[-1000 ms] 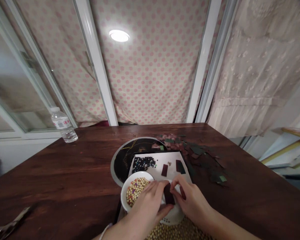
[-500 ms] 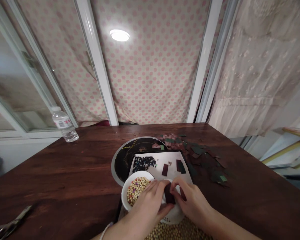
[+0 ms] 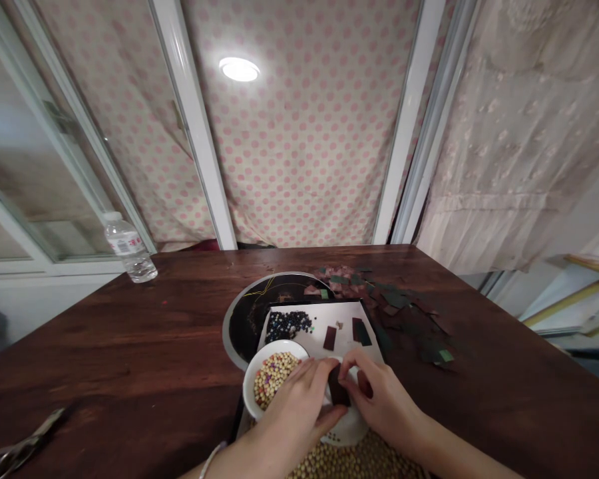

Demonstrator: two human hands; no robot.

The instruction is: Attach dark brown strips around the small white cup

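Dark maroon rectangular piece [image 3: 338, 387] held together between the left hand [image 3: 297, 412] and right hand [image 3: 384, 392], fingers pinching it, just right of a white bowl [image 3: 279, 349] of mixed beans [image 3: 273, 380].

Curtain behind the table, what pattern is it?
The curtain shows pink dots on cream, best in the head view.

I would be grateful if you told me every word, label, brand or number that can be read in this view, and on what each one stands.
None can be read: the red-and-white label on the clear plastic water bottle is too small and blurred to make out.
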